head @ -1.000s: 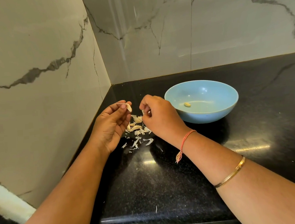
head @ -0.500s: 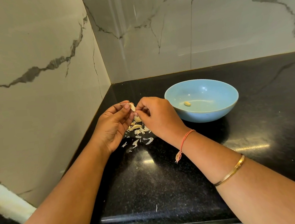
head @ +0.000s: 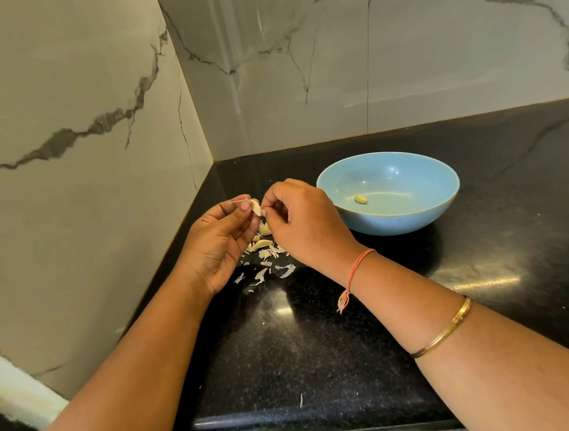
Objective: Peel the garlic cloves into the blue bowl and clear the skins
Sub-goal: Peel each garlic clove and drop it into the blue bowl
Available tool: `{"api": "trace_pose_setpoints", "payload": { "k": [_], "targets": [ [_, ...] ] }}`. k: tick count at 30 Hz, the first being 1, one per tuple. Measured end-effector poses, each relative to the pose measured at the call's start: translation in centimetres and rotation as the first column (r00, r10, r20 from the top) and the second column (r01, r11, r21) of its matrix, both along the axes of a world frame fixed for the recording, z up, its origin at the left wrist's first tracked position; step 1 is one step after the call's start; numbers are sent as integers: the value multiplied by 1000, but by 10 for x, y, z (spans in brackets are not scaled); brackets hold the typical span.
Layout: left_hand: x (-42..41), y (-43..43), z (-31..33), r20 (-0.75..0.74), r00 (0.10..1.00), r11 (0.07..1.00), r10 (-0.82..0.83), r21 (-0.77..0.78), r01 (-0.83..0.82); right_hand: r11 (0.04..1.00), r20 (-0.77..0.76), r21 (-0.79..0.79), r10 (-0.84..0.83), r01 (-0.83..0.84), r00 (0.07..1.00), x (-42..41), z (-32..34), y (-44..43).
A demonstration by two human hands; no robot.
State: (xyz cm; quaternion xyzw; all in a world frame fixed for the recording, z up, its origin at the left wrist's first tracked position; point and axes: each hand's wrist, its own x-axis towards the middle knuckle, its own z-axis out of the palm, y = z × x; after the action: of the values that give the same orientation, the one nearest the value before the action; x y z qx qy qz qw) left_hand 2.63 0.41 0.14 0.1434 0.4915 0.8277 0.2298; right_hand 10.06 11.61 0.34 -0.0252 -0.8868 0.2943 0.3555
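Note:
My left hand (head: 223, 238) pinches a pale garlic clove (head: 256, 208) between thumb and fingertips, above the black counter. My right hand (head: 306, 223) meets it from the right, its thumb and forefinger pinching at the clove's skin. Below both hands lies a heap of loose garlic skins and cloves (head: 264, 251) on the counter. The blue bowl (head: 414, 219) stands just right of my right hand, with one peeled clove (head: 360, 199) lying inside it.
The black granite counter (head: 321, 342) fills a corner between two marble-patterned walls (head: 65, 165), the left wall close to my left hand. A single skin shred (head: 301, 400) lies near the counter's front edge.
My right hand has moved left from a small gap until its fingertips touch the clove held by my left hand. Both hands sit slightly higher over the skins.

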Motion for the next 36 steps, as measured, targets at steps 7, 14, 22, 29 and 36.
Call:
{"api": "trace_pose_setpoints", "payload": {
  "k": [7, 14, 22, 29, 36],
  "targets": [
    [2, 1, -1, -51, 997, 997, -57, -56, 54, 999, -43, -30, -14, 13, 999, -1, 1, 2],
    [2, 1, -2, -86, 992, 988, -94, -129, 83, 995, -209, -79, -79, 64, 975, -3, 2, 4],
    [1, -1, 1, -45, 999, 999, -14, -45, 12, 996, -7, -45, -72, 72, 997, -1, 0, 4],
    [-2, -1, 1, 9, 1000, 1000, 25, 4, -25, 997, 118, -80, 14, -4, 993, 1, -3, 2],
    [-2, -1, 1, -1, 1000, 1000, 19, -1, -19, 996, 17, -91, 23, -21, 1000, -1, -2, 2]
  ]
}}
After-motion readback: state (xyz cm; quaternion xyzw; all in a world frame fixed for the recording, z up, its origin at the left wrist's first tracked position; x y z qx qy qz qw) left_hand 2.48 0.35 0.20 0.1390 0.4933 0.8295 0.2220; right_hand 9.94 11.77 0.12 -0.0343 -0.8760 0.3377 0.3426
